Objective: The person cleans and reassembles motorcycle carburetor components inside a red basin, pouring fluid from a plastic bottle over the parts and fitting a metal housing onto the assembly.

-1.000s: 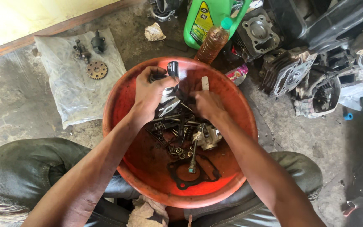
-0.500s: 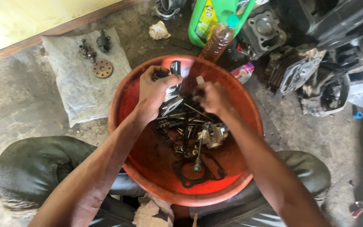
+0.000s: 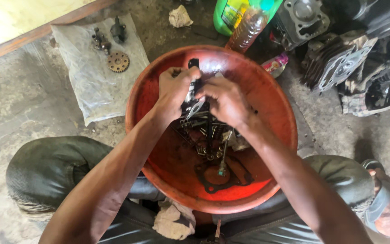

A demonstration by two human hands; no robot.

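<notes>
1. Metal engine part [image 3: 194,100], dark and partly bright, sits between both hands over the far half of an orange basin [image 3: 271,99] held between the squatting person's knees.
2. Well out to the left of the left hand [image 3: 173,90], a clear plastic sheet [image 3: 82,86] on the concrete floor carries a small sprocket [image 3: 118,62] and a few dark fittings.
3. That left hand is closed around the part's left end, knuckles up, forearm running in from the lower left.
4. Just below both hands, loose bolts [image 3: 204,131], a valve [image 3: 223,156] and a black gasket [image 3: 213,178] lie on the basin floor.
5. Touching the part's right end, the right hand [image 3: 225,100] has its fingers curled down onto it; whether they pinch it firmly cannot be told. Its forearm comes in from the lower right.
6. Beyond the right hand stand a bottle of amber liquid [image 3: 245,28] and a green jug [image 3: 231,13]; farther right lie a finned cylinder [image 3: 301,18] and a cylinder head [image 3: 339,68].
7. Judged from the pose, the step in hand is working the part over the basin, cleaning or pulling it apart; the next move would call for a steady left grip while the right fingers turn or draw a piece free.
</notes>
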